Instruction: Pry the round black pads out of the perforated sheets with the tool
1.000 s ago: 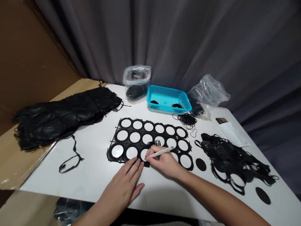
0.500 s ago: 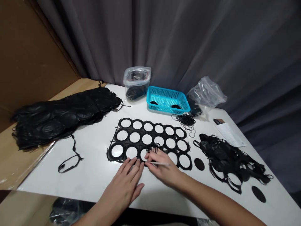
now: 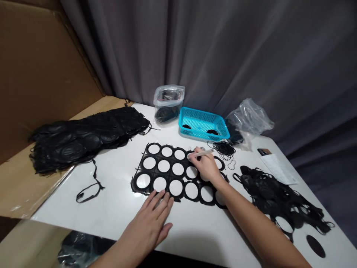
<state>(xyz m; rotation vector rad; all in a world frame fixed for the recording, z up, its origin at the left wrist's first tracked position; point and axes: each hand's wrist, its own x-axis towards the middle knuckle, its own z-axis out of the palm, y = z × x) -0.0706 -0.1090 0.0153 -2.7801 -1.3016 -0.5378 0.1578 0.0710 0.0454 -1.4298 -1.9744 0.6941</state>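
A black rubber sheet point(image 3: 170, 175) with rows of round holes lies on the white table. White shows through the holes. My left hand point(image 3: 156, 210) rests flat at the sheet's near edge, its fingers stretched out over the rim below the front row. Over the far right part of the sheet, my right hand point(image 3: 205, 163) is closed around a pale, slim pen-like tool point(image 3: 205, 152). Its fingertips are close to a hole in the back row, and the hand and forearm hide several holes on that side. The tool's working end cannot be made out.
Behind the sheet stand a blue basket point(image 3: 203, 115) with black pieces and a clear bag point(image 3: 169, 106). Thin black rings point(image 3: 224, 149) lie beside the basket. Cut black scraps point(image 3: 279, 193) and a black disc point(image 3: 315, 245) are at right, stacked black sheets point(image 3: 89, 136) at left.
My right hand has moved from the front row up and right to the back row, still holding the tool. The black rings at its fingers no longer show there. My left hand stays nearly in place.
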